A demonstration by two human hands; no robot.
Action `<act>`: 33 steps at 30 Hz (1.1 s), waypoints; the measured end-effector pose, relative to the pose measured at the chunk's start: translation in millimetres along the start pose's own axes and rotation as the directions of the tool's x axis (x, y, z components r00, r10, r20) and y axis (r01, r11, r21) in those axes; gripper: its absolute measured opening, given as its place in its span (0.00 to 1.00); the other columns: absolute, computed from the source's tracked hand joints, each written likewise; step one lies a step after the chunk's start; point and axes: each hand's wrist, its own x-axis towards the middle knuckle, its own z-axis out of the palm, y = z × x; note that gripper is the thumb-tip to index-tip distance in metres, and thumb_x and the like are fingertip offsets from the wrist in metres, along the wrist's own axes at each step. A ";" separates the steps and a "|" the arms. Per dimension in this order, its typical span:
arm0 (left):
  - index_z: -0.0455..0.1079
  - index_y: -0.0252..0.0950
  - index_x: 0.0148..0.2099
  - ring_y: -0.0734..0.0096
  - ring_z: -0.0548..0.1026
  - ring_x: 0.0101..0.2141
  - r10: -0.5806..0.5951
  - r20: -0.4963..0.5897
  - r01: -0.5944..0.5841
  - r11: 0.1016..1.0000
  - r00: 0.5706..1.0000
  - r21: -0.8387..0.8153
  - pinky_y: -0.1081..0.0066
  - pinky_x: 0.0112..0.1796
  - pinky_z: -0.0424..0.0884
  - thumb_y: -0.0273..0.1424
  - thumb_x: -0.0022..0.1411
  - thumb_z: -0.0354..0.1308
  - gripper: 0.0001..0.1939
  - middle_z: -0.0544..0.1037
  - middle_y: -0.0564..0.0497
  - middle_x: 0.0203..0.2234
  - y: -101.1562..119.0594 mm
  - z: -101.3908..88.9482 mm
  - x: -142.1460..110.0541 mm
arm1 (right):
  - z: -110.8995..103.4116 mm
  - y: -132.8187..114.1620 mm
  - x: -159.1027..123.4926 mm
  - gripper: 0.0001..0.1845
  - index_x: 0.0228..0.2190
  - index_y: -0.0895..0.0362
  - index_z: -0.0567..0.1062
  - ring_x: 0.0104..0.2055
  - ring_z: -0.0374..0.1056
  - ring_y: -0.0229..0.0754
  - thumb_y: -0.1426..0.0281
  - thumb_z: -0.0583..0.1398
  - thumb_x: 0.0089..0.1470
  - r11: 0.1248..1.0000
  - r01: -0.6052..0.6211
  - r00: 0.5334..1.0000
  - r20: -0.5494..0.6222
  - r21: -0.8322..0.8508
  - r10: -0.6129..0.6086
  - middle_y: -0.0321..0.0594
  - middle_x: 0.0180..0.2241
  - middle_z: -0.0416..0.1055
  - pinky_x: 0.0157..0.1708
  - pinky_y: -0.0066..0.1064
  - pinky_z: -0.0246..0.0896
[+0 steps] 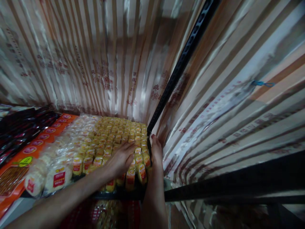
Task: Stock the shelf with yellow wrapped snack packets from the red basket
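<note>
We had our left hand [124, 159] palm down on the rows of yellow packets [107, 143], its fingers loosely extended, not closed round any one. At its three o'clock, our right hand [156, 149] reached along the rows' edge beside the foot of a black post [181, 63]; we could not tell whether it gripped anything. From the left hand, clear-wrapped white packs [59, 175] lay toward eight and nine o'clock, an orange package [45, 135] beyond at nine, and striped sheeting [114, 60] hung at twelve.
</note>
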 end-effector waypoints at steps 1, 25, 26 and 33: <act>0.64 0.36 0.54 0.69 0.61 0.57 0.008 -0.017 -0.009 0.998 1.000 -0.067 0.64 0.57 0.57 0.29 0.63 0.41 0.20 0.66 0.47 0.55 6.9 1.9 -9.6 | -2.7 -4.8 -8.6 0.28 0.44 0.59 0.73 0.49 0.66 0.46 0.53 0.47 0.55 1.000 -0.019 0.999 -0.026 -0.003 0.019 0.46 0.45 0.72 0.49 0.38 0.58; 0.72 0.39 0.36 0.69 0.73 0.37 -0.320 0.340 0.426 0.850 0.884 -0.310 0.74 0.40 0.66 0.29 0.60 0.43 0.15 0.78 0.51 0.35 59.0 46.5 -213.6 | -49.1 -4.1 -174.4 0.24 0.53 0.62 0.65 0.52 0.61 0.48 0.66 0.51 0.56 0.660 0.352 0.934 0.208 -0.664 -0.290 0.51 0.50 0.67 0.50 0.37 0.57; 0.72 0.39 0.36 0.68 0.73 0.37 -0.330 0.332 0.432 0.849 0.884 -0.306 0.74 0.40 0.66 0.30 0.60 0.42 0.15 0.77 0.51 0.35 58.9 44.9 -215.6 | -47.7 -6.4 -172.1 0.24 0.53 0.61 0.64 0.51 0.63 0.47 0.67 0.52 0.56 0.652 0.335 0.942 0.215 -0.680 -0.259 0.50 0.49 0.68 0.49 0.35 0.57; 0.70 0.37 0.31 0.69 0.72 0.34 -0.301 0.296 0.387 0.872 0.907 -0.300 0.74 0.36 0.66 0.34 0.63 0.39 0.19 0.76 0.50 0.30 59.2 41.2 -221.2 | -42.1 -10.6 -167.6 0.27 0.56 0.59 0.61 0.49 0.64 0.48 0.70 0.52 0.54 0.620 0.292 0.956 0.226 -0.728 -0.184 0.51 0.48 0.68 0.44 0.34 0.59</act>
